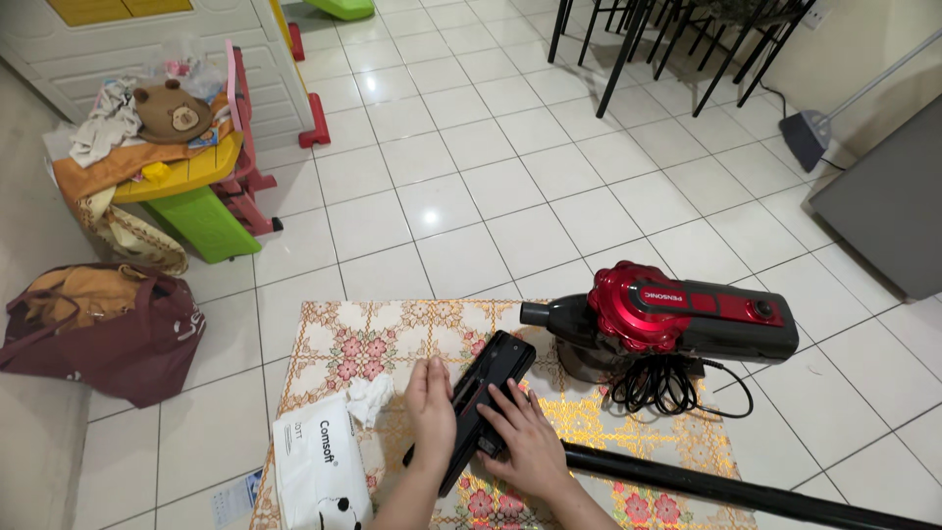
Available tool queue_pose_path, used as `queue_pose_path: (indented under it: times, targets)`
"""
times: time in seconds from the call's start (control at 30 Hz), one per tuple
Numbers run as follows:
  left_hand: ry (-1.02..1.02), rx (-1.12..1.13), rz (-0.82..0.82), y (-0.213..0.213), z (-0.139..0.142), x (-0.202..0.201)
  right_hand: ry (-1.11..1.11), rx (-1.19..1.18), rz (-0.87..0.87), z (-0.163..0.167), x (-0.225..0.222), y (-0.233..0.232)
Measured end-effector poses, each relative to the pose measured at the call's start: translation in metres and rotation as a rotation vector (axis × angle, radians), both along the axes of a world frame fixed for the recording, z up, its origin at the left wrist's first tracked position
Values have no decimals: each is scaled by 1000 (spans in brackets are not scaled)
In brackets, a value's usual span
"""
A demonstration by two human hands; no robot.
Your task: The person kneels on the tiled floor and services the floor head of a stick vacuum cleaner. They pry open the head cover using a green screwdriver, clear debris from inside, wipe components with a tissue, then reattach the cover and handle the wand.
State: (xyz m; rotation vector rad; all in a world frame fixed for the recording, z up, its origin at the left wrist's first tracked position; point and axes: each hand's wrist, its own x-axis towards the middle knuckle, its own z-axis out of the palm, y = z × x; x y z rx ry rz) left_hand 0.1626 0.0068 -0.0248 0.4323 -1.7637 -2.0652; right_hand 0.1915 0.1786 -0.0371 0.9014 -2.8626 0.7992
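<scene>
A black vacuum floor-nozzle head [496, 365] lies on a floral tablecloth [378, 339]. My left hand [431, 407] grips its left side, fingers curled over the edge. My right hand [525, 442] presses on its underside near the lower end, fingers spread on it. A black tube [746, 488] runs from the nozzle toward the lower right. A red and black handheld vacuum body [677, 319] sits to the right, with its coiled black cord [667, 385] beside it.
A white wipes pack [319, 461] and a crumpled tissue [371, 396] lie left of my hands. On the tiled floor: a maroon bag [118, 334], a toy slide piled with clothes [167, 167], black chair legs [677, 39] and a broom [810, 132].
</scene>
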Motion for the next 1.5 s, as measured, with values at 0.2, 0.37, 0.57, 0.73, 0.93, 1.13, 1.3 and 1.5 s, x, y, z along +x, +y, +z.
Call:
queue_pose_path:
  times: [0.2,0.37,0.57,0.73,0.93,1.13,1.3,1.5]
  targets:
    - [-72,-320,-31,3,-12,-14,30,-12,11,-2,0,0]
    - [-9,-94,-306,-17,-28,-22,-1,-4,4,-2,0,-1]
    - [22,-28,-430,-23,-25,-11,42,-8,11,-1,-1,-1]
    - [14,-30,-303,-4,-10,-3,33,8,3,0,2,0]
    - [-33,-5,-30,12,-9,3,45,4,-8,2,4,-1]
    - [2,-90,-70,4,-30,-1,29,29,7,0,1,-1]
    - [33,16,-328,-21,-45,-3,37,33,0,-2,1,-2]
    - [81,232,-697,-51,-41,-10,60,27,-6,0,1,-2]
